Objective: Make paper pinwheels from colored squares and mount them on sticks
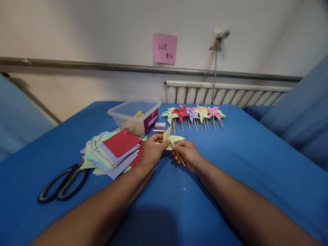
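We see both of the person's hands meeting near the middle of the blue bench (230, 164), working on a pale yellow paper pinwheel (171, 138). The left hand (151, 153) has its grip pinched together on the pinwheel's left side, thumb and fingertips closed on the paper. The right hand (187, 153) has its grip clamped on a thin wooden stick (180, 159) that slants down toward 5 o'clock from under the yellow blades; the fingertips also touch the paper just where the stick meets it. The pinwheel is lifted slightly off the cloth, between the two hands. At 9 o'clock from the left hand lies a loose stack of coloured paper squares (112, 153), a red sheet on top, touching the wrist side of that hand. Farther out toward 8 o'clock rests a pair of black-handled scissors (64, 182), shut, just beside the stack. At 11 o'clock from the hands stands a clear plastic tub (134, 116) with sticks inside, and a small white box (160, 126) sits just beside it. At 1 o'clock a row of finished pinwheels (194, 114) in green, red, purple, yellow and pink lies on the bench, sticks pointing toward us. On the wall at 12 o'clock hangs a pink note (165, 48) with handwriting.
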The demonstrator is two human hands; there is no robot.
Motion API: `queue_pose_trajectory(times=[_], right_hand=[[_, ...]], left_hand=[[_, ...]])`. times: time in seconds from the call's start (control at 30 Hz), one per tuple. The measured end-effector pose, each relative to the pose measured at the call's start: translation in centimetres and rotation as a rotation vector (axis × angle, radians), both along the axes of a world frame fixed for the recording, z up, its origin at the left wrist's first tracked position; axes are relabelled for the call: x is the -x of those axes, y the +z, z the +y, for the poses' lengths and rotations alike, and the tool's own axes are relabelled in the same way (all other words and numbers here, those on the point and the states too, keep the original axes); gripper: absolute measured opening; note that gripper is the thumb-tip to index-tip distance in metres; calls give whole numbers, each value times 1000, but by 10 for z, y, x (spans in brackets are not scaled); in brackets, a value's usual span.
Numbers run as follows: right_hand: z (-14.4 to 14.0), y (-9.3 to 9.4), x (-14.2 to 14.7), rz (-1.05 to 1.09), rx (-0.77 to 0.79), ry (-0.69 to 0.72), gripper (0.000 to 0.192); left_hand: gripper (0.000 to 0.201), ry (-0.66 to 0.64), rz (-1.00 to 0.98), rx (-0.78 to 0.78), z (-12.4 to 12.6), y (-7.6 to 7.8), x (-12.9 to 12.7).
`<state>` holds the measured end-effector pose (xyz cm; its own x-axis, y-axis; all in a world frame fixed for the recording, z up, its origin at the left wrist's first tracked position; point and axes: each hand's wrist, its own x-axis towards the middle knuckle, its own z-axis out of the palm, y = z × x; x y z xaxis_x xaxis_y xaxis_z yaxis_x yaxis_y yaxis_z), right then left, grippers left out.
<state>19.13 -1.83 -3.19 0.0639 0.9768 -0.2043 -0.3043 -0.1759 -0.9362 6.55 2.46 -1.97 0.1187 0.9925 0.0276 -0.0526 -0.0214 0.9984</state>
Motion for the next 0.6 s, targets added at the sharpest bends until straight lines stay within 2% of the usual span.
queue_pose_trajectory(times=[0.27, 0.47, 0.6], right_hand=[[2, -3, 1, -74, -47, -97, 43], [2, -5, 5, -97, -72, -106, 41], [2, -6, 6, -83, -92, -202, 37]], left_hand=[[34, -44, -28, 22, -1, 1, 1], [30, -35, -25, 28, -1, 1, 2], [30, -66, -38, 41, -1, 0, 3]])
